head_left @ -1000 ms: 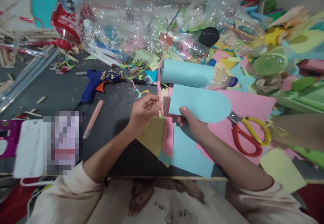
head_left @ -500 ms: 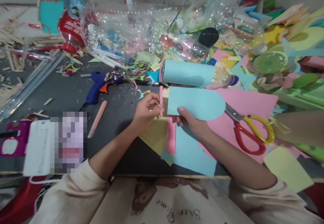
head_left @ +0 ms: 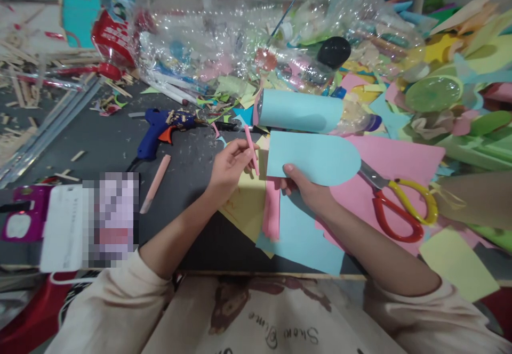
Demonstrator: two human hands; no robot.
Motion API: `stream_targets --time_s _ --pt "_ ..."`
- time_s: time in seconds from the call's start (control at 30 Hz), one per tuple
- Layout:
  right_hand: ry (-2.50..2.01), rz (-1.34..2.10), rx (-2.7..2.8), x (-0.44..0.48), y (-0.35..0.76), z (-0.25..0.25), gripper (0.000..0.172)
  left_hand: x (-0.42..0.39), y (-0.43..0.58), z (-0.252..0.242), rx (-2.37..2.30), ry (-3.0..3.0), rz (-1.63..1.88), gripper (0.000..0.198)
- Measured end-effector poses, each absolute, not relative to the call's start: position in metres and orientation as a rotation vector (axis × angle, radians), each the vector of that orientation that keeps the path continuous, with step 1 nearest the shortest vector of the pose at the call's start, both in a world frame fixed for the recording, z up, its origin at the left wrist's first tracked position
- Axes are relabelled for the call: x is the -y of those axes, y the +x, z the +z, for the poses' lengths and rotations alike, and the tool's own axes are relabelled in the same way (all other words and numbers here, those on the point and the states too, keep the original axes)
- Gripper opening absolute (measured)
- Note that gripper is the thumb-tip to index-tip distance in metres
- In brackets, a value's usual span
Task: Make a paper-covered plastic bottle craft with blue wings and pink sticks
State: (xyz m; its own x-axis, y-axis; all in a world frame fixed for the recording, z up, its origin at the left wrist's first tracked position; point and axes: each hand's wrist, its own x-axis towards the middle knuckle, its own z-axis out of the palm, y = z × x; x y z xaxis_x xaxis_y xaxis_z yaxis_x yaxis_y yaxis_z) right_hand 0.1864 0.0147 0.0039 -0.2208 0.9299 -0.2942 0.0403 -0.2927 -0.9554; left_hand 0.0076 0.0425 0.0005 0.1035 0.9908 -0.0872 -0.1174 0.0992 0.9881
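Note:
Between the thumb and fingers of my left hand (head_left: 232, 165) is a narrow pink paper strip (head_left: 252, 149), tilted, its top leaning left. My right hand (head_left: 304, 183) pinches a light blue paper piece (head_left: 314, 158) at its lower left edge, thumb on top; its right end is rounded. The strip and the blue piece are apart. Below them lie more pink strips (head_left: 272, 212), a blue sheet (head_left: 308, 231) and yellow paper (head_left: 244, 207). Scissors (head_left: 400, 202) with red and yellow handles rest on pink paper (head_left: 404, 157). A bottle wrapped in blue paper (head_left: 302, 110) lies just beyond.
A blue glue gun (head_left: 154, 133) and a peach-coloured marker (head_left: 156, 183) lie at left. A white device (head_left: 62, 228) and a blurred-out phone-like item sit near the front edge. Plastic bottles (head_left: 192, 39), paper scraps (head_left: 460, 50) and wooden sticks (head_left: 20, 85) crowd the back. Another person's arm (head_left: 476, 199) reaches in from the right.
The pink strip in my left hand has tipped from upright to a slant, its top toward the left. My left hand has shifted slightly left, away from the blue piece, which my right hand still holds.

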Motion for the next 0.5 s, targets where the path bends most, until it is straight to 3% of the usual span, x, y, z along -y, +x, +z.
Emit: stream_targets --time_s 0.5 --pt "-1.342 1.598 1.308 -0.0151 0.1844 0.0099 0.057 -0.0409 0.0079 0.0080 -1.101 1.032 0.954 0.013"
